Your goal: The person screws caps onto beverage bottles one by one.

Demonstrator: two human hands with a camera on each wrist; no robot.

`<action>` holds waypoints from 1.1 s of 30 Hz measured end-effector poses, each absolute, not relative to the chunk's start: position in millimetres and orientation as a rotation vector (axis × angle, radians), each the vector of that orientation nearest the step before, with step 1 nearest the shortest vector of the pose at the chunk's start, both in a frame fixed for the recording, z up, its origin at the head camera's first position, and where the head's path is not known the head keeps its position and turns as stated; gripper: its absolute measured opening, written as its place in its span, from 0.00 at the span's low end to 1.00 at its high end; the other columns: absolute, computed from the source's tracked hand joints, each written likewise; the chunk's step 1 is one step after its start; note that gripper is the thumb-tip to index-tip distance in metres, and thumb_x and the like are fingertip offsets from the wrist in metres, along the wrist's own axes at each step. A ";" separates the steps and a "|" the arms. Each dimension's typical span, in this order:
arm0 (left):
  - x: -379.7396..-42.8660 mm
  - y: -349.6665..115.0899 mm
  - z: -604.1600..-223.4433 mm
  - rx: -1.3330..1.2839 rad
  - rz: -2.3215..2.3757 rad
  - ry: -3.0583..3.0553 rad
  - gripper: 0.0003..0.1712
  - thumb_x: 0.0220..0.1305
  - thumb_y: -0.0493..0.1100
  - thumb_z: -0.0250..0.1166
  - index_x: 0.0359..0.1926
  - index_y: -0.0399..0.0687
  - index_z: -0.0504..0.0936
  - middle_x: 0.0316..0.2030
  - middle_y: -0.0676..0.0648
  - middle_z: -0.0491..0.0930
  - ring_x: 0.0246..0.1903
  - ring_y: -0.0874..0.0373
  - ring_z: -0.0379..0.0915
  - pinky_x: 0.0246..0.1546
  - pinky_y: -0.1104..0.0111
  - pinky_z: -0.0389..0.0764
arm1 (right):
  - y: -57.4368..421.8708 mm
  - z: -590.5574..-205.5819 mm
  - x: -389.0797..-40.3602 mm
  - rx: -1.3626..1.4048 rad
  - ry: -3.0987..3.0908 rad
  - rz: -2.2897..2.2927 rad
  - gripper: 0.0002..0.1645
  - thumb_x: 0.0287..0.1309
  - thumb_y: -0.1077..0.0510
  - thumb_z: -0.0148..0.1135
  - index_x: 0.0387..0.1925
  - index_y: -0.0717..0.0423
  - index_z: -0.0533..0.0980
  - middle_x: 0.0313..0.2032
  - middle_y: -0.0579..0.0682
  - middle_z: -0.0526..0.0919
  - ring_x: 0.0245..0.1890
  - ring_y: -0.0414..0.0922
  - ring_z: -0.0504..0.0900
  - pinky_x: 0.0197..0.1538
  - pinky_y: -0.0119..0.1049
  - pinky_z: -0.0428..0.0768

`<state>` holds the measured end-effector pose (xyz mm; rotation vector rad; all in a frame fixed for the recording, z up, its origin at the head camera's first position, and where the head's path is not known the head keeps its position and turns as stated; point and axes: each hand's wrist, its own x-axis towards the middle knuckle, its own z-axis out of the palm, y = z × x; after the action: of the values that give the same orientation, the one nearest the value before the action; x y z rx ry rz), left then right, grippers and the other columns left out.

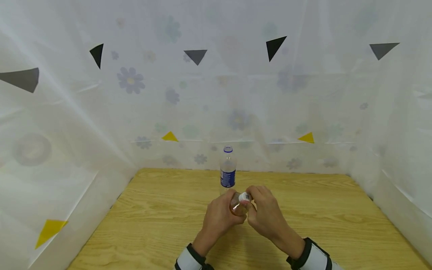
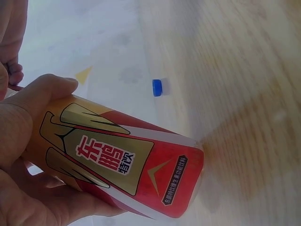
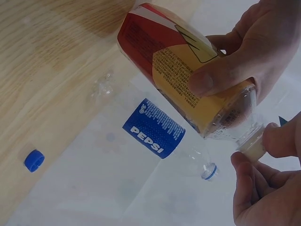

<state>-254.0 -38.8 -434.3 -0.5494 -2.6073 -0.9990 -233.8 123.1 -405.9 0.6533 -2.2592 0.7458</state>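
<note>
My left hand [image 1: 218,214] grips a plastic drink bottle [image 2: 122,160] with a red and gold label, round its upper part. The bottle is tilted, its neck toward my right hand [image 1: 268,215]. Thumb and fingers of that hand pinch the white cap [image 3: 254,146], which is on or at the bottle's mouth; I cannot tell whether it is loose. Behind both hands a clear Pepsi bottle [image 3: 155,128] with a blue label stands upright, no cap on its mouth. On the table lies a blue cap [image 3: 34,160], hidden from the head view.
The wood-patterned table [image 1: 152,225] has white plastic sheeting [image 1: 216,101] hung at its back and both sides. Black, grey and yellow triangles are stuck on the sheeting.
</note>
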 end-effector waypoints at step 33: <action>-254.5 -40.3 -434.1 -0.592 -0.981 -2.609 0.28 0.44 0.48 0.81 0.47 0.55 0.78 0.36 0.53 0.85 0.31 0.66 0.77 0.30 0.71 0.76 | 125.5 -394.5 -222.2 0.681 -2.396 0.826 0.24 0.54 0.77 0.66 0.51 0.57 0.82 0.45 0.51 0.85 0.47 0.47 0.83 0.43 0.40 0.83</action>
<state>-254.5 -40.3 -434.1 -0.5923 -2.6094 -0.9810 -222.2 125.5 -394.5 0.6812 -2.3960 0.8257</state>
